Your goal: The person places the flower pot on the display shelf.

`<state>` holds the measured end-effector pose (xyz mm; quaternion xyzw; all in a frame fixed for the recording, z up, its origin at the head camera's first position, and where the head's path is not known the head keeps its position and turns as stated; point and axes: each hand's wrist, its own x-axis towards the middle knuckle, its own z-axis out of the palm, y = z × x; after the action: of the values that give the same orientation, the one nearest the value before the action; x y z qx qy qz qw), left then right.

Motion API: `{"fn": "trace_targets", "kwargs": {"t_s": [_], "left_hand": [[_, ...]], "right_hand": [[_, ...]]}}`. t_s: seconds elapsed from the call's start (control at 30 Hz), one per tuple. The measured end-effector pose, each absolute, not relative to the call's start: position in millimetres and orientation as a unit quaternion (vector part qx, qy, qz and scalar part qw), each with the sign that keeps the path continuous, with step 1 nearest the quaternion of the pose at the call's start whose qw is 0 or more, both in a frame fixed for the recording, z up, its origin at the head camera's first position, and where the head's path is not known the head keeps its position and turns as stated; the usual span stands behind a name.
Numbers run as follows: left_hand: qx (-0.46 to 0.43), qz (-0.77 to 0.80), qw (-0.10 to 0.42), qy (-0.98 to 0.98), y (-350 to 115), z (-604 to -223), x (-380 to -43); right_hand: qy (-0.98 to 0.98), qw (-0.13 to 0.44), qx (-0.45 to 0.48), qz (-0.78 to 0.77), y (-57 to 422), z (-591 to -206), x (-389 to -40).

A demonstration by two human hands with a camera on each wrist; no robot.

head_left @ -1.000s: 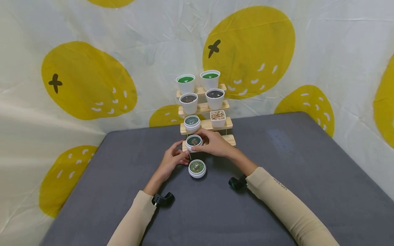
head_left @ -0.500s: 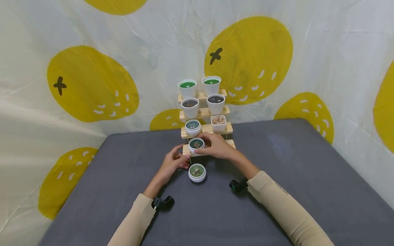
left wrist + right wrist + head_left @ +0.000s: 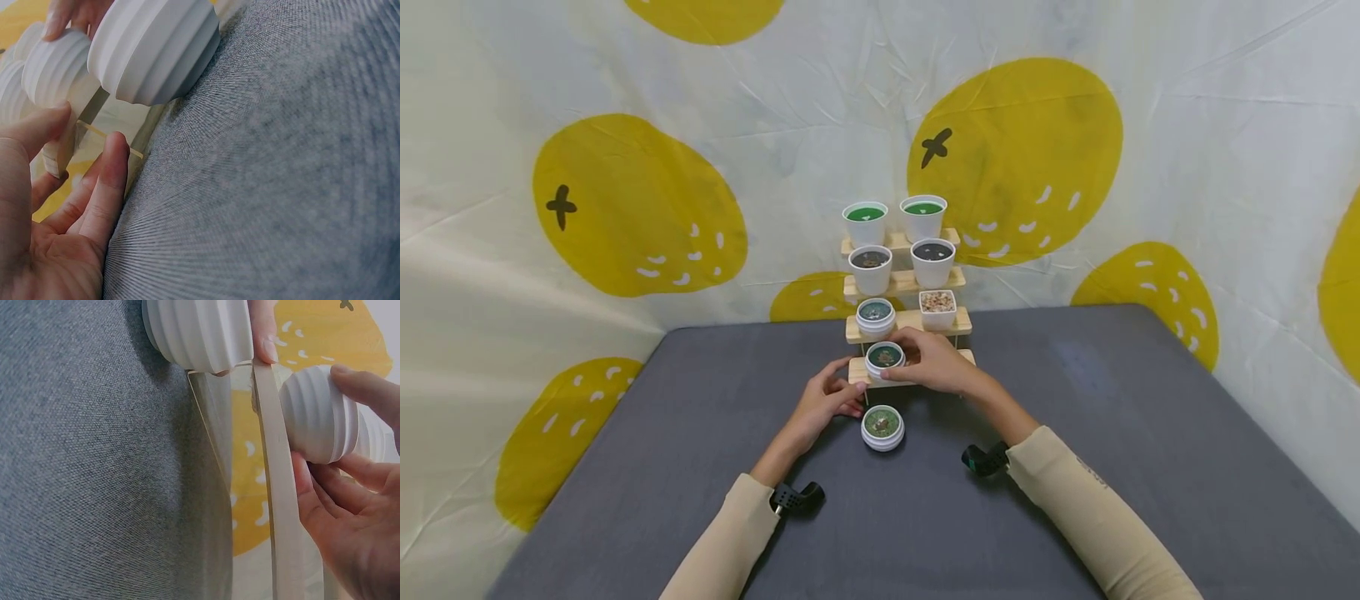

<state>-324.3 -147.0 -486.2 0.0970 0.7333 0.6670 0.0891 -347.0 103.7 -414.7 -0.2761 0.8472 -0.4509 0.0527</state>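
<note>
My right hand (image 3: pixel 936 362) pinches a small white ribbed pot (image 3: pixel 315 415) with a dark green top, at the left part of the lowest wooden shelf (image 3: pixel 281 506). Its thumb and fingers lie on either side of the pot. With thumb and forefinger, my left hand (image 3: pixel 818 406) holds the left end of that same shelf (image 3: pixel 57 153); its other fingers reach below the board. Another white ribbed pot (image 3: pixel 882 427), green on top, stands on the table just in front of the stand. The shelf's right part is mostly hidden by my right hand in the head view.
Above, the tiered stand's shelves bear a ribbed pot (image 3: pixel 876 318), a square pot of pebbles (image 3: pixel 937 310), two dark-topped cups (image 3: pixel 871 273) and two green-topped cups (image 3: pixel 922 218). A grey cloth covers the table (image 3: pixel 700 467). Behind hangs a white and yellow curtain (image 3: pixel 820 108).
The pot in my right hand has shifted slightly right along the lowest shelf. My left hand stays at the shelf's end. The head view has tilted up a little.
</note>
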Motion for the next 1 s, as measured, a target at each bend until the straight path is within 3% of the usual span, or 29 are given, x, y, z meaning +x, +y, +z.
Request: {"fn": "trace_targets", "kwargs": {"t_s": [0.57,1.0], "left_hand": [[0.108,0.671,0.09,0.728,-147.7,-486.8,-324.5],[0.106,0.676,0.09,0.724,-147.7,-488.2,-324.9]], "right_hand": [[0.858,0.021,-0.271,-0.436,96.6,-413.3,-339.5],[0.872,0.037,-0.303,-0.383,105.2,-395.1,-331.0]]}}
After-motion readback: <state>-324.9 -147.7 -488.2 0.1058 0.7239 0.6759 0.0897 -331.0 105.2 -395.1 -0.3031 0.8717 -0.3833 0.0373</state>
